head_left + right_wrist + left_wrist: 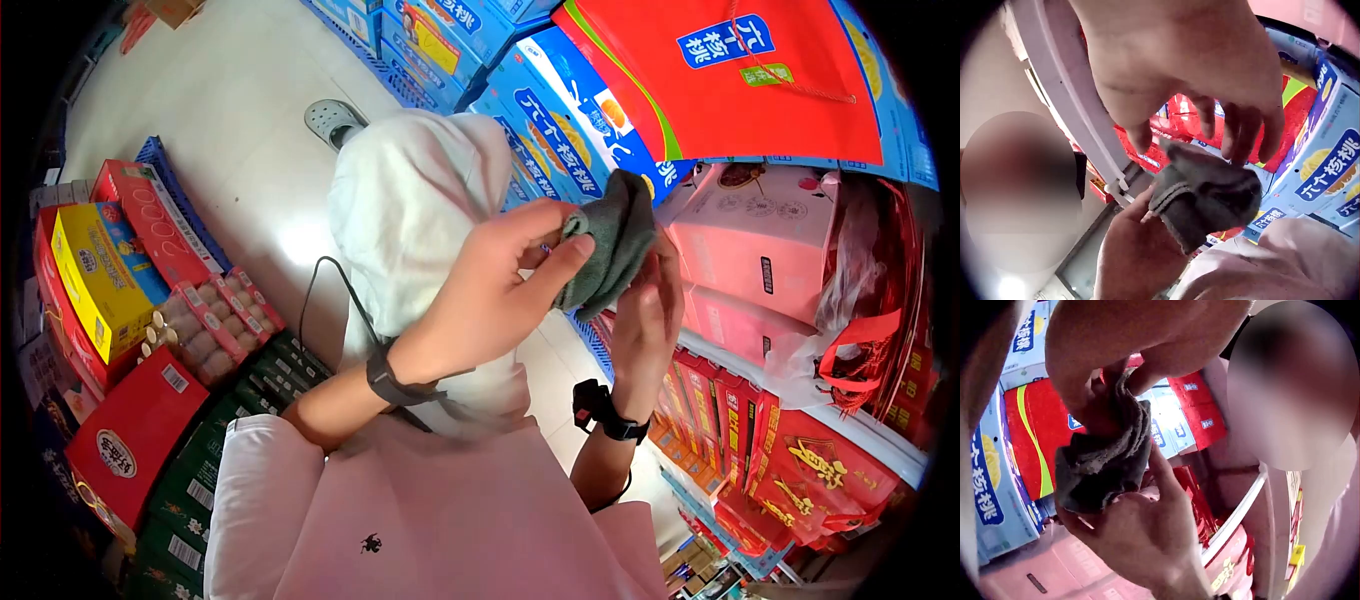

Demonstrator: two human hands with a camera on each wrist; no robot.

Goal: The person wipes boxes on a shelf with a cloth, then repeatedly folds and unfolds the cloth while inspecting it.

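In the head view my left hand (505, 280) pinches the edge of a dark grey-green folded cloth (615, 245) between thumb and fingers. Its thick hem shows in the left wrist view, where the cloth (1107, 465) sags below that hand. My right hand (647, 320) is at the cloth's other side, thumb and fingers spread around it. The right wrist view has the right hand (1191, 75) above the cloth (1207, 194), fingers fairly straight and fingertips close to its upper edge. There the left hand (1141, 250) grips the hemmed end from below.
Blue drink cartons (560, 120) and a large red bag (730, 80) stand ahead, with pink boxes (750, 240) and red gift boxes (810, 460) on the right. Left are a yellow box (105, 270) and green cartons (185, 500). Light trousers (420, 200) lie beneath my hands.
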